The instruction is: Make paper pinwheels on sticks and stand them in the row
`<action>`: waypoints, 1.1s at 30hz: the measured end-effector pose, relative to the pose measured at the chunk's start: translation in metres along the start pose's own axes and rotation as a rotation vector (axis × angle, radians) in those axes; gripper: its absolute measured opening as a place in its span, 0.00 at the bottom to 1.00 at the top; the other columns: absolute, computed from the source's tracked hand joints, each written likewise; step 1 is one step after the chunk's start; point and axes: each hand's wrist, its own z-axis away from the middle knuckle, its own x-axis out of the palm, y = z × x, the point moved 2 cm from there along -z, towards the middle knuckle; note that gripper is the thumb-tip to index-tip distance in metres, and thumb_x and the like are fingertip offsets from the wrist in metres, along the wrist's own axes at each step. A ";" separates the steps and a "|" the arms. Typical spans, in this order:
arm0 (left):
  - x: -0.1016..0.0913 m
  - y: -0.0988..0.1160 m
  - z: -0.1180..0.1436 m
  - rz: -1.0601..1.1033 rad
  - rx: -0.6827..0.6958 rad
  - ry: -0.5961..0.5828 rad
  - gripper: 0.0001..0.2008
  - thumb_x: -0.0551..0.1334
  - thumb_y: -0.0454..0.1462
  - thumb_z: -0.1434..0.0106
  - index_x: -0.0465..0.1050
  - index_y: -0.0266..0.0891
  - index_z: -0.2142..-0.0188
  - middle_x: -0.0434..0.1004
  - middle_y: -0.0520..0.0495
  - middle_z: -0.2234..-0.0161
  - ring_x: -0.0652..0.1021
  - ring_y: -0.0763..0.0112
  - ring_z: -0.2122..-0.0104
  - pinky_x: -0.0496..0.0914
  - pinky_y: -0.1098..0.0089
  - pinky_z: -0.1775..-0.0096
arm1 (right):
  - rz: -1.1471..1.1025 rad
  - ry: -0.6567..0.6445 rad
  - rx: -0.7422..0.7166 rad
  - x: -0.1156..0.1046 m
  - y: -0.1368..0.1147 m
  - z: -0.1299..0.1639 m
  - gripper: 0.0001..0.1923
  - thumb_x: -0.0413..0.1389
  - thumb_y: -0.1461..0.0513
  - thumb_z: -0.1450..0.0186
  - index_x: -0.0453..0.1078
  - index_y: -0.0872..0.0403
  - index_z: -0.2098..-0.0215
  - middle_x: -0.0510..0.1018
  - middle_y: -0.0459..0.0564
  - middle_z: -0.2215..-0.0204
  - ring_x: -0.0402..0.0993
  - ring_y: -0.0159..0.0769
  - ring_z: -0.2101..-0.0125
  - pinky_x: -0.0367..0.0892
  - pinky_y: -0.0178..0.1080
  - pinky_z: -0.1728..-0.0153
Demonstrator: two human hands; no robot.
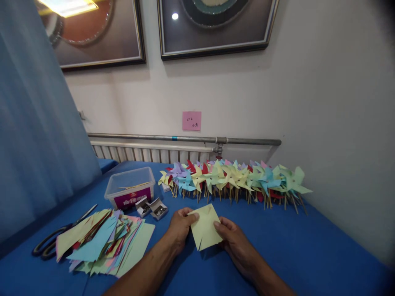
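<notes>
Paper was everywhere on the blue counter (308, 246). One pale yellow square sheet (205, 232), slit in from its corners, sat at 6 o'clock of the view, held just above the cloth between both hands. The left hand (179, 228) pinched its left edge, thumb on top and fingers curled closed beneath. The right hand (235, 240) gripped the right edge the same way, thumb lying across the sheet's face. Neither hand touched anything else.

At 8 o'clock lay one loose pile of cut coloured sheets (105, 242), too overlapped to count. One pair of black-handled scissors (58, 238) lay at 9 o'clock, just beside that pile. One clear plastic box (129, 187) holding thin wooden sticks stood at 10 o'clock from the hands, and two small open cardboard boxes (152, 207) of metal pins lay between it and the left hand. One long row of finished pinwheels (234, 179) ran along the wall from 12 to 2 o'clock, too crowded to count. One pink note (191, 121) was stuck on the wall above them.
</notes>
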 end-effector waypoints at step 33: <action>0.008 0.003 0.004 -0.202 0.187 0.070 0.15 0.72 0.43 0.58 0.70 0.37 0.78 0.73 0.53 0.80 0.69 0.75 0.80 0.63 0.73 0.74 | -0.113 0.088 -0.012 0.011 0.000 0.006 0.26 0.71 0.48 0.47 0.80 0.57 0.58 0.86 0.55 0.67 0.82 0.47 0.64 0.74 0.44 0.62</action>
